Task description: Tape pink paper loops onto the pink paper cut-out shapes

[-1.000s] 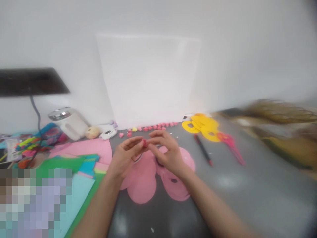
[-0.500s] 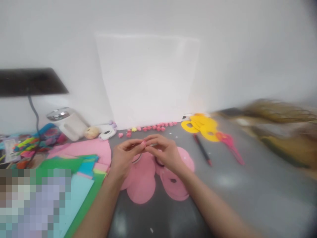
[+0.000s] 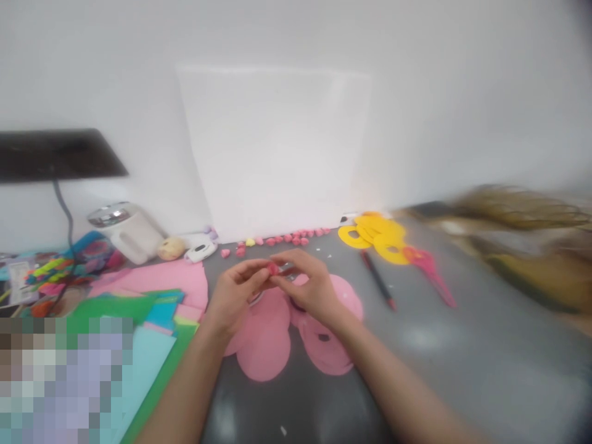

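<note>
A small pink rolled paper flower [image 3: 273,269] is pinched between the fingertips of my left hand [image 3: 234,293] and my right hand [image 3: 309,280], held just over the table. Both hands are closed around it, fingertips nearly meeting. Beneath them lie pink paper discs [image 3: 263,345], overlapping one another, and a stack of pink paper rings [image 3: 326,351] under my right wrist. Behind the hands runs a row of several similar little pink paper flowers [image 3: 296,237], with one yellow piece [image 3: 250,242] among them.
To the right lie yellow paper rings [image 3: 377,231], a black-and-red pen [image 3: 379,280] and pink scissors [image 3: 430,271]. Coloured paper sheets [image 3: 152,370], a white mug-like object [image 3: 132,234] and assorted craft items fill the left. A white sheet [image 3: 277,148] stands against the wall.
The fingertips have shifted slightly, so the pink paper flower shows more between them. Both hands stay in nearly the same place; the things on the table have not moved.
</note>
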### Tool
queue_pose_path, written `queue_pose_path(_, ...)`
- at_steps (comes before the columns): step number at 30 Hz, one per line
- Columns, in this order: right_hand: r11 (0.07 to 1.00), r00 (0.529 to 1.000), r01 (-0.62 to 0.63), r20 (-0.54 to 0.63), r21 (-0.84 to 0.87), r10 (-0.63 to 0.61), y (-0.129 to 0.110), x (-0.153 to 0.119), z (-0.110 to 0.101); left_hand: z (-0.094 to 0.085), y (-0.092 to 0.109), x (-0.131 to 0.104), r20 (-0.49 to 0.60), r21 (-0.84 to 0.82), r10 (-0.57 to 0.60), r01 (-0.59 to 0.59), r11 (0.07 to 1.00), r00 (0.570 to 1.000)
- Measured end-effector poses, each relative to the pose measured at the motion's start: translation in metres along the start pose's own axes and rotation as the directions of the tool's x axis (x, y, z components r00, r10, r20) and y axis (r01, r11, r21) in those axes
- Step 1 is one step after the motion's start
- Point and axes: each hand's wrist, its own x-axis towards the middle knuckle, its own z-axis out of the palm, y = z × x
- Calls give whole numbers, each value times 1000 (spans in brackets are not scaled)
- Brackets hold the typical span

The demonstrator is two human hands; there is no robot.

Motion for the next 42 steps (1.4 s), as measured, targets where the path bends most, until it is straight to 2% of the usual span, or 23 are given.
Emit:
queue_pose_path(5, 1000, 1000, 9, 4, -20, -9, -2, 1, 0, 3, 2, -2, 8, 58, 39, -40, 998, 999)
queue_pose_path(8, 998, 999, -36, -19, -48, 35, 6, 5, -7, 3, 0, -1, -18, 89, 62, -60, 994, 998)
queue_pose_path(10, 992, 991, -87, -110, -88, 77, 17, 9, -16, 2, -1, 0, -53, 128, 77, -69, 989, 996)
queue_pose_path(13, 949, 958, -203, -247, -242, 143, 40, 16, -33, 2, -2, 1, -114, 186, 101, -79, 979, 988)
queue_pose_path(16, 880, 938, -296, -287, -372, 194, 60, 19, -48, 2, 0, 1, -169, 210, 107, -71, 975, 980)
queue_pose_path(18, 859, 932, -322, -294, -399, 213, 70, 20, -53, 3, 0, 2, -189, 251, 112, -63, 966, 975)
queue_pose_path(21, 844, 930, -343, -277, -413, 242, 79, 19, -56, 4, 0, 2, -203, 414, 187, -89, 906, 961)
queue_pose_path(25, 828, 924, -361, -280, -428, 258, 87, 20, -55, 1, -3, 3, -202, 603, 338, -155, 782, 919)
queue_pose_path(28, 821, 927, -358, -273, -444, 257, 92, 21, -54, -3, -5, 4, -188, 675, 404, -180, 715, 895)
queue_pose_path(33, 804, 940, -336, -230, -490, 252, 94, 22, -54, -4, -6, 5, -144, 794, 320, -83, 603, 937)
queue_pose_path(38, 799, 950, -309, -210, -516, 232, 94, 22, -54, -2, -11, 6, 52, 851, 346, -222, 475, 937)
queue_pose_path(42, 793, 953, -295, -224, -533, 205, 93, 22, -54, -4, -15, 7, 132, 865, 365, -287, 412, 922)
